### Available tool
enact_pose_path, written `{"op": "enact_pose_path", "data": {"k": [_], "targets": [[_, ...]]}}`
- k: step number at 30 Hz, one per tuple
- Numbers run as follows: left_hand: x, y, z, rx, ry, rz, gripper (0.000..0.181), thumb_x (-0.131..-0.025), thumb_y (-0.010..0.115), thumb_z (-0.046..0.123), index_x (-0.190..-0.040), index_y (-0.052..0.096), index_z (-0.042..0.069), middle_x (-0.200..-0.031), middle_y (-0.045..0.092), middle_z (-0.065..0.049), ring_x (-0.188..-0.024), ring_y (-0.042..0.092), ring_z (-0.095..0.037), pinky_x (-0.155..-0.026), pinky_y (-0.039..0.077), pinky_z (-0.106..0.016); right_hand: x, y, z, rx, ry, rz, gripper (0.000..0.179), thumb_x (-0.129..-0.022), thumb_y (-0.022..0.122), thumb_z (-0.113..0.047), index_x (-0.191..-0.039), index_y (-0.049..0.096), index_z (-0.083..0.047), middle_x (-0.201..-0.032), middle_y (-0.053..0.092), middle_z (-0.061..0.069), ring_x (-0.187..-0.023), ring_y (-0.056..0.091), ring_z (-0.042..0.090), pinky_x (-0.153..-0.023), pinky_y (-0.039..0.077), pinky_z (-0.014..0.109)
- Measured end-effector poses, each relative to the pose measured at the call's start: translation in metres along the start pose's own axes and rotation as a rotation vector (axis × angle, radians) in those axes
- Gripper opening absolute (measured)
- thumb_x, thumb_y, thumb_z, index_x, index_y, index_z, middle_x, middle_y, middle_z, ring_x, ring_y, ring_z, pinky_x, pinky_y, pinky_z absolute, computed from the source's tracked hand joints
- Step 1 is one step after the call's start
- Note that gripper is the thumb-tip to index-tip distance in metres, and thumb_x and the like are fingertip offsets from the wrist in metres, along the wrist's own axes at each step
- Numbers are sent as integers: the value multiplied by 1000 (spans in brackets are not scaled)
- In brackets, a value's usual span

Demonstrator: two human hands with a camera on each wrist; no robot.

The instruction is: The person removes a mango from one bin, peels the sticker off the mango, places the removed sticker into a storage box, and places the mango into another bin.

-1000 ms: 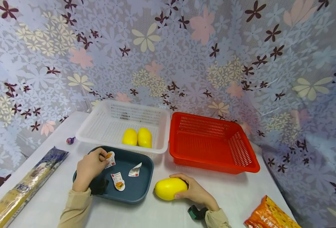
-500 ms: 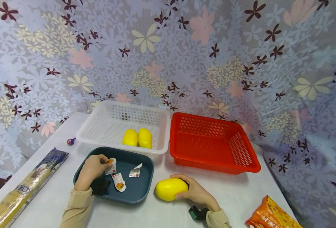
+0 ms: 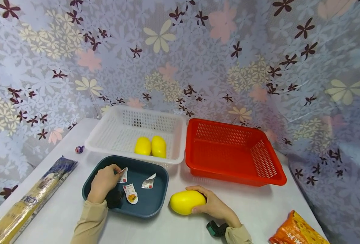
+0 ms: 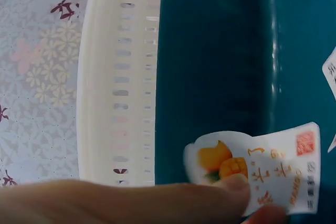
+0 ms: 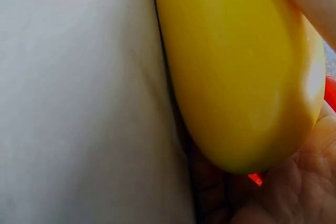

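Note:
My left hand (image 3: 105, 181) reaches into a dark teal tray (image 3: 165, 189) and pinches a white paper label (image 4: 283, 166) printed with a mango picture and orange lettering. In the head view that label stands tilted up at the fingertips. Two more labels lie in the tray: one printed label (image 3: 130, 194) flat in the middle, one label (image 3: 149, 181) with a curled-up corner to its right. On the white tabletop, right of the tray, my right hand (image 3: 215, 205) grips a yellow mango (image 3: 184, 202) by its right end. The right wrist view shows the mango lying along the palm.
Behind the tray a white basket (image 3: 103, 147) holds two yellow mangoes (image 3: 151, 146). A red basket (image 3: 228, 176) stands to its right. A long gold packet (image 3: 36, 200) and a wrapped lollipop (image 3: 79, 149) lie left, an orange snack bag (image 3: 297, 230) front right.
My left hand has lowered a little in the tray, and its label has tilted up. The head view has shifted slightly. My right hand keeps its grip on the mango in place.

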State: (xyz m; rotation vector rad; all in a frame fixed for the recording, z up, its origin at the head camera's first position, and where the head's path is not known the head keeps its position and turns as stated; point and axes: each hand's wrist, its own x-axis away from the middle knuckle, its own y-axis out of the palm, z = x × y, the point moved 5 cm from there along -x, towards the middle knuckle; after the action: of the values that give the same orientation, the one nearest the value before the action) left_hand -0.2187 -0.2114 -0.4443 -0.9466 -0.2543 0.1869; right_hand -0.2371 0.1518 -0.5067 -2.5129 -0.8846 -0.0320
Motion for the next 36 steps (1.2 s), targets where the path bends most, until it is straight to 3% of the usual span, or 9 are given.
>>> {"op": "enact_pose_path", "data": {"k": [8, 13, 16, 24, 30, 33, 36], "targets": [[-3, 5, 0, -35, -29, -50, 25, -89, 57, 14, -112, 66, 7, -109, 64, -27, -75, 56, -33, -60, 46, -44, 1, 0, 2, -27, 13, -5, 63, -78, 80, -27, -135, 54, -27, -139, 53, 3, -115, 49, 22, -100, 38, 39], [-5, 6, 4, -65, -15, -70, 29, -90, 54, 12, -117, 63, 6, -113, 63, -27, -83, 59, -36, -73, 48, -54, 0, -3, 0, -22, 17, 6, 63, -78, 81, -28, -134, 54, -27, -139, 53, 3, -115, 48, 24, -100, 37, 42], [-4, 5, 7, -105, -5, -74, 35, -88, 52, 9, -123, 57, 5, -110, 64, -28, -84, 60, -36, -77, 46, -57, 1, -3, 1, -24, 16, 5, 63, -78, 80, -28, -135, 53, -25, -139, 52, 5, -114, 48, 23, -100, 37, 41], [0, 6, 4, -93, -29, -127, 57, -86, 48, 6, -140, 30, 6, -86, 63, -21, -69, 53, -29, -64, 40, -41, 0, 0, 4, -16, 8, -3, 61, -79, 79, -29, -135, 53, -28, -139, 53, 2, -116, 48, 22, -101, 37, 41], [5, 2, 8, -92, 10, -126, 41, -93, 49, 13, -132, 44, 5, -100, 64, -27, -72, 56, -31, -64, 46, -45, -1, 1, 3, -16, 2, -5, 60, -79, 79, -29, -133, 53, -32, -136, 55, -2, -115, 50, 19, -101, 38, 36], [8, -4, 12, -100, 39, -86, 32, -96, 51, 19, -124, 55, 4, -109, 64, -27, -77, 59, -32, -70, 49, -52, -1, 1, 3, -17, -4, -11, 60, -79, 79, -28, -134, 53, -31, -136, 55, -2, -115, 50, 19, -101, 39, 34], [11, -13, 16, -92, 74, -8, 28, -95, 51, 19, -117, 61, 4, -103, 67, -24, -75, 61, -31, -67, 49, -52, -1, 0, 2, -18, 2, -11, 61, -79, 80, -28, -134, 53, -31, -136, 55, -1, -115, 49, 21, -102, 38, 37]]}}
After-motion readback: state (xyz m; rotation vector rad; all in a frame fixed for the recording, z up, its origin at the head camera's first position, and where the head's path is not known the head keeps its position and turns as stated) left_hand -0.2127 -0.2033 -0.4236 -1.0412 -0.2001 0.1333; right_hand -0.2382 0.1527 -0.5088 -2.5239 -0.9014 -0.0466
